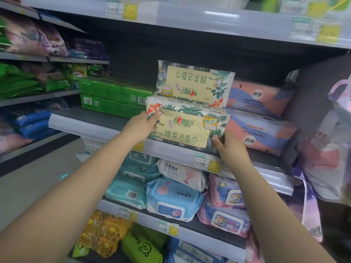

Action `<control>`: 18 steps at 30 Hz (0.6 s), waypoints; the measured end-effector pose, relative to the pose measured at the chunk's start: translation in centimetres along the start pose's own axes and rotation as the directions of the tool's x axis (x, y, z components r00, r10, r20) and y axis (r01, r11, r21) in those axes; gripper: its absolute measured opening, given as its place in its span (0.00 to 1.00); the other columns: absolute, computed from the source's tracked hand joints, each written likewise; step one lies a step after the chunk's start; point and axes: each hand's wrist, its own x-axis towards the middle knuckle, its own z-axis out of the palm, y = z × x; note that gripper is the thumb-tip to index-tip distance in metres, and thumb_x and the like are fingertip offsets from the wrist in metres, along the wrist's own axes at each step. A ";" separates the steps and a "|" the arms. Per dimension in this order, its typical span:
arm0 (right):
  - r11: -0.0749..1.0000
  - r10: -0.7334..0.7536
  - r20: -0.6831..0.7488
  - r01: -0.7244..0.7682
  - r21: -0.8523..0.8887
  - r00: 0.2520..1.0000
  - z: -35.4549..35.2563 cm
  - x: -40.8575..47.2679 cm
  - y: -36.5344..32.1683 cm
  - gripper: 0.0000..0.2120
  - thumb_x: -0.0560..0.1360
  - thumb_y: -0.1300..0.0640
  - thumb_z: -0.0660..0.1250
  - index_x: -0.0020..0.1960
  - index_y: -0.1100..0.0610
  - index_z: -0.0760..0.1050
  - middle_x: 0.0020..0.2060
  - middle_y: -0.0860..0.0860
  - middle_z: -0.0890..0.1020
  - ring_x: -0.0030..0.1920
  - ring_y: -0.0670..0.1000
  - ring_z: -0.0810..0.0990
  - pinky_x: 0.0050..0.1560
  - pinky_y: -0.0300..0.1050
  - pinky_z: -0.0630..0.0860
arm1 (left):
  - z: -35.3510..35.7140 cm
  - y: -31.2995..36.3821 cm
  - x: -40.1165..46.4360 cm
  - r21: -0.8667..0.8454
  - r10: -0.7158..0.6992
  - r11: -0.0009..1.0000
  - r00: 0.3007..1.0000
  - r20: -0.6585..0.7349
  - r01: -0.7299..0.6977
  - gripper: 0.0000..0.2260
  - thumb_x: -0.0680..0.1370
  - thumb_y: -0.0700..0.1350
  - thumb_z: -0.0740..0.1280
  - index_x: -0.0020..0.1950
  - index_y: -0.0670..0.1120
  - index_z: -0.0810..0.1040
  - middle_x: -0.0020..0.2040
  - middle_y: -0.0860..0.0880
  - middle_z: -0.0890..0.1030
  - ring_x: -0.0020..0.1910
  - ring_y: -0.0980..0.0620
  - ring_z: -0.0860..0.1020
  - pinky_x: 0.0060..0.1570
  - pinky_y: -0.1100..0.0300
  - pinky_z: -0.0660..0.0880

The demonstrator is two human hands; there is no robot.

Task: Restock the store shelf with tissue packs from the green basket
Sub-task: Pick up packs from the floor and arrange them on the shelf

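Fingers of both hands, left [141, 123] and right [228, 144], curl round our tissue pack [185, 130]; we should push it squarely back onto the shelf [171, 149].

The left hand's [141, 126] fingers went out of sight behind the front tissue pack [185, 130]. That pack hid the lower half of the one behind [193, 81], and price tags [207, 163] were too blurred to read.

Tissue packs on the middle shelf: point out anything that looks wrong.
The leaf-print pack standing behind is upside down, its print inverted, unlike the front pack both hands hold. The pink packs beside them are inverted too.
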 end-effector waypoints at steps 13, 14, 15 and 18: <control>0.990 0.139 -0.089 -0.138 0.020 0.986 -0.2 -1.0 -2.1 0.23 0.78 0.52 0.63 0.67 0.65 0.64 0.60 0.63 0.74 0.60 0.62 0.72 0.50 0.48 0.67 | -3.9 -4.9 -9.4 0.113 0.136 0.986 0.984 -0.116 -0.123 0.31 0.81 0.52 0.55 0.77 0.45 0.41 0.77 0.42 0.46 0.76 0.46 0.49 0.73 0.52 0.49; 0.996 0.089 -0.199 -0.087 0.017 0.976 0.2 -1.6 -2.7 0.25 0.76 0.53 0.64 0.66 0.66 0.63 0.61 0.64 0.72 0.62 0.62 0.70 0.56 0.49 0.66 | -4.1 -6.6 -10.9 0.123 0.145 0.984 0.981 -0.131 -0.129 0.31 0.81 0.51 0.55 0.77 0.46 0.40 0.78 0.43 0.44 0.77 0.47 0.47 0.73 0.53 0.47; 1.000 0.030 -0.295 -0.031 0.002 0.955 0.9 -2.4 -3.5 0.26 0.74 0.51 0.64 0.65 0.66 0.64 0.61 0.64 0.71 0.62 0.62 0.68 0.59 0.51 0.65 | -4.4 -8.4 -12.4 0.141 0.166 0.979 0.974 -0.153 -0.145 0.31 0.81 0.50 0.56 0.77 0.45 0.40 0.78 0.43 0.44 0.77 0.47 0.46 0.74 0.53 0.46; 0.997 -0.046 -0.397 0.019 -0.073 0.917 4.3 -5.4 -6.5 0.32 0.73 0.48 0.63 0.70 0.65 0.62 0.68 0.64 0.66 0.68 0.63 0.65 0.67 0.59 0.62 | -5.2 -14.2 -17.0 0.215 0.174 0.967 0.972 -0.158 -0.138 0.31 0.81 0.49 0.57 0.77 0.43 0.44 0.77 0.43 0.48 0.77 0.46 0.48 0.75 0.50 0.47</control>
